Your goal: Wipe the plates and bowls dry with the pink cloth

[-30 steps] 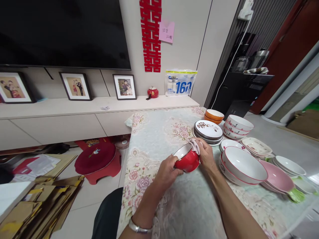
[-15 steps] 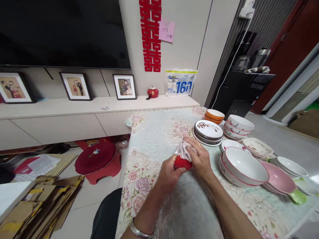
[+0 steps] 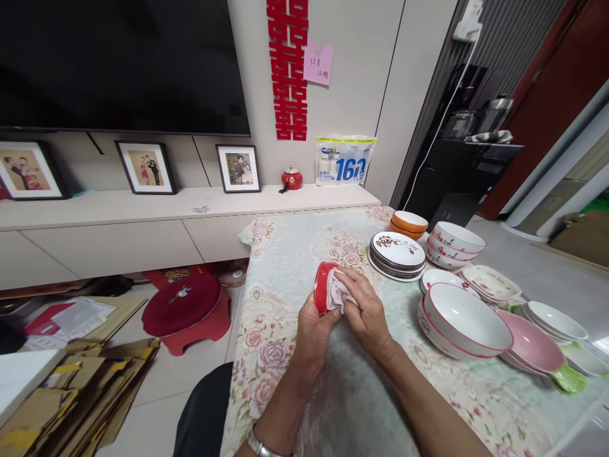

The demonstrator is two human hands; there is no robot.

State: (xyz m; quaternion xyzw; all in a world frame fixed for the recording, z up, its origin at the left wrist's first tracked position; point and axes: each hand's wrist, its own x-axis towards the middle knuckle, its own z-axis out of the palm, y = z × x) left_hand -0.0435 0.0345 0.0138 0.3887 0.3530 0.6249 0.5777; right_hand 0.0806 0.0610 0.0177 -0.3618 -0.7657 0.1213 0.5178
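Above the flowered tablecloth, my left hand [image 3: 314,327] grips a small red bowl [image 3: 323,287], which is tipped on its side. My right hand [image 3: 365,311] is closed on a crumpled pale cloth [image 3: 339,291] and presses it against the bowl's outside. Part of the bowl is hidden by the cloth and my fingers. To the right of my hands stand a stack of flower-patterned plates [image 3: 398,249] and a large white bowl with a red rim [image 3: 471,317].
Orange bowls [image 3: 409,221], stacked white bowls [image 3: 457,238], square dishes [image 3: 492,281] and pink dishes [image 3: 535,339] crowd the table's right side. A red stool [image 3: 185,311] and flattened cardboard [image 3: 71,406] are on the floor at left. A low cabinet [image 3: 118,244] runs behind the table.
The red bowl has turned so its side and rim face differently, and it has moved slightly left. My right hand has shifted the cloth lower and left along it.
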